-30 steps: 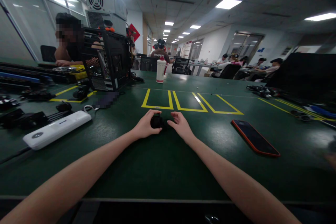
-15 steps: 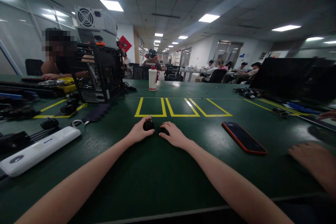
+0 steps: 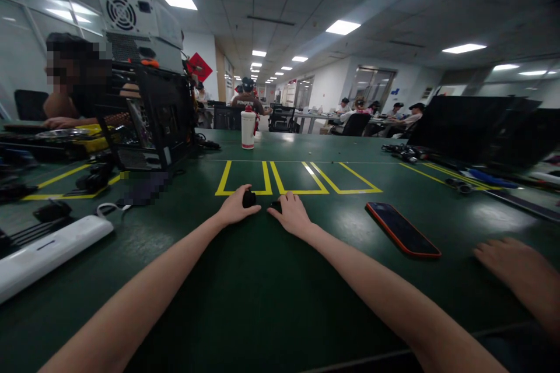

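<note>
My left hand (image 3: pixel 233 208) is curled round a small black rounded object (image 3: pixel 249 199), thumb on the near side. Just to the right, my right hand (image 3: pixel 294 213) has its fingers closed on another small black piece (image 3: pixel 276 206), mostly covered by the fingers. What kind of thing either piece is, I cannot make out. A narrow gap separates the two hands, both low over the green table (image 3: pixel 245 280). Directly beyond them lie yellow tape outlines (image 3: pixel 298 191) on the tabletop.
An orange-edged phone (image 3: pixel 403 229) lies to the right, near another person's hand (image 3: pixel 503 259). A white power strip (image 3: pixel 56 253) and an open computer case (image 3: pixel 153 116) stand at left. A white bottle (image 3: pixel 248 130) is farther back; dark monitors (image 3: pixel 472 128) are at right.
The view has turned slightly to the right. My hands have shifted a little against the tape outlines, and both black pieces show a bit differently. Both hands keep their hold.
</note>
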### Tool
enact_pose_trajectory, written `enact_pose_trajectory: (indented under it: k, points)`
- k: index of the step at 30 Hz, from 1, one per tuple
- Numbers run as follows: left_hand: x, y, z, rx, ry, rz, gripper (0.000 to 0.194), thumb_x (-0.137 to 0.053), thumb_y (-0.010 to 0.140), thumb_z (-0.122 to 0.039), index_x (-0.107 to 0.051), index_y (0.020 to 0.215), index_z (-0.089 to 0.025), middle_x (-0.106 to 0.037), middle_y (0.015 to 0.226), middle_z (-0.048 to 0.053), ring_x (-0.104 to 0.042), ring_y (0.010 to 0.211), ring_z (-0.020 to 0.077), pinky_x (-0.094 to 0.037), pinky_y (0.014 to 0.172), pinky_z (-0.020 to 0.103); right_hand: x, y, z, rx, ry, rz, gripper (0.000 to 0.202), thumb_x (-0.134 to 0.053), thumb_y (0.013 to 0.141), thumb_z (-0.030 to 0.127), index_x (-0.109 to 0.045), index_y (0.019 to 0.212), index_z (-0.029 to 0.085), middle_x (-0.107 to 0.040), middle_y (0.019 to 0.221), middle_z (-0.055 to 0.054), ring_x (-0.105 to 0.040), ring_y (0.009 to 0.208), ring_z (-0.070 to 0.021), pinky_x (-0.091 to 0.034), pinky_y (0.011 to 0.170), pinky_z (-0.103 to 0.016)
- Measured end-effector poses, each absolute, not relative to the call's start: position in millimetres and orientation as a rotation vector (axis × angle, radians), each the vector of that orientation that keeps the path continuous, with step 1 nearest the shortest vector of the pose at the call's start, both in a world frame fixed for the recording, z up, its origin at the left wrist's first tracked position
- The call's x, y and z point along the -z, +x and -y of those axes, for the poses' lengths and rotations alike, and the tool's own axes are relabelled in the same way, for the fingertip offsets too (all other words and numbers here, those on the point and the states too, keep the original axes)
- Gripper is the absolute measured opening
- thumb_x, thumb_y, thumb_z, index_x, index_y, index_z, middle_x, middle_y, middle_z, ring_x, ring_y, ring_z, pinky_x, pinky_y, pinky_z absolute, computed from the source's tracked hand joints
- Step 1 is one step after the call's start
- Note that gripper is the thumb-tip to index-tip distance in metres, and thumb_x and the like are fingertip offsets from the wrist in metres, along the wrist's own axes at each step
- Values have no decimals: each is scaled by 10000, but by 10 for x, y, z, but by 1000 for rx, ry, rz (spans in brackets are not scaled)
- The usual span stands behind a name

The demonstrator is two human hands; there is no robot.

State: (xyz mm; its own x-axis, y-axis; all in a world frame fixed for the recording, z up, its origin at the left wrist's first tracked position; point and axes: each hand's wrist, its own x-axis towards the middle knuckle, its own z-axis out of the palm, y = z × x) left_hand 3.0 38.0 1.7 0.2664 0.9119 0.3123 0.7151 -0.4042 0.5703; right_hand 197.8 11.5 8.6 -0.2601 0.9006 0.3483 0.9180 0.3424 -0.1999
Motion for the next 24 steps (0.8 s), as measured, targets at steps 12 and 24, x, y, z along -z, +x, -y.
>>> enact_pose_trajectory:
  k: [12, 24]
  points:
    - [-191, 20, 930, -673, 2325, -1118, 635, -574, 692, -300, -267, 1245, -247, -434, 1199, 65, -435, 1085, 231, -361, 920, 393, -365, 1968, 1048, -524, -1199, 2497, 558, -602, 683, 379, -402, 1164, 179, -549, 1059, -90, -521, 954, -237, -436, 822, -404]
    - [-208, -48, 1941, -594, 2329, -1098, 718, -581, 670, -239, -184, 1267, -274, -438, 1176, 66, -442, 989, 224, -393, 872, 401, -242, 1844, 1863, -1020, -1010, 2076, 571, -656, 645, 251, -381, 1145, 233, -498, 1121, -68, -504, 1026, -196, -420, 896, -377]
